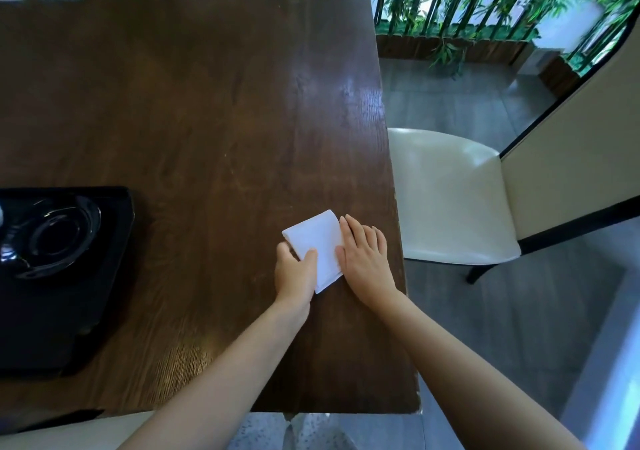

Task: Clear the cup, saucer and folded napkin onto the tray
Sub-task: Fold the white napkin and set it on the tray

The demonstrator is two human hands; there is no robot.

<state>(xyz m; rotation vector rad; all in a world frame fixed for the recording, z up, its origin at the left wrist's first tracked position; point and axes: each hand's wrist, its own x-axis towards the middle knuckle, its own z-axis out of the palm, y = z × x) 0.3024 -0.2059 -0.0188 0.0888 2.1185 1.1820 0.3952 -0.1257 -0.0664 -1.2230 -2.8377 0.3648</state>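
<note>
Left hand (pixel 296 269): thumb on top of the folded napkin (pixel 320 247), fingers (pixel 284 249) curled at its left edge, a pinch apparently being formed; whether the edge is lifted cannot be told. Right hand (pixel 363 255): fingers (pixel 349 230) flat, close together, pressed on the napkin's right edge. Napkin is lying on the desk (pixel 207 103) near its right edge, well apart from the black tray (pixel 114 235) at far left, where a dark saucer (pixel 52 235) is seen. Risk judged: the fold may be opened if only one layer is pinched.
</note>
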